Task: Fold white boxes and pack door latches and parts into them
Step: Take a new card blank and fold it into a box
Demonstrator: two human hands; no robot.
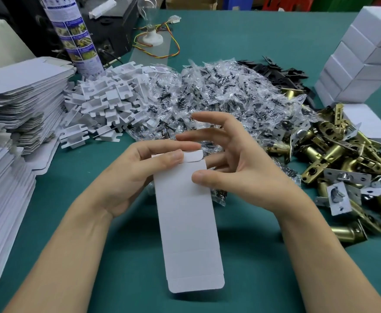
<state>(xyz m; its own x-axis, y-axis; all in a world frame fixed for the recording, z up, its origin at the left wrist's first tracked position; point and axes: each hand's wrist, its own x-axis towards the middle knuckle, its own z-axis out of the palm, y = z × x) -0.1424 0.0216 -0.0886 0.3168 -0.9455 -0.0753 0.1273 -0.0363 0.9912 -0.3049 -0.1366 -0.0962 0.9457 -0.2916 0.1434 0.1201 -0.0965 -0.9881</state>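
A white box, partly formed with its near flap hanging open, is held above the green table. My left hand grips its far end, thumb pressing a small flap. My right hand holds the box's right edge with the thumb, its fingers spread. Brass door latches lie heaped on the right. Clear bags of dark screws form a large pile behind my hands. White card inserts are heaped to the left of the bags.
Tall stacks of flat white box blanks fill the left side. Folded white boxes are stacked at the far right. Black metal plates lie behind the bags. A printed spray can and a black device stand at the back.
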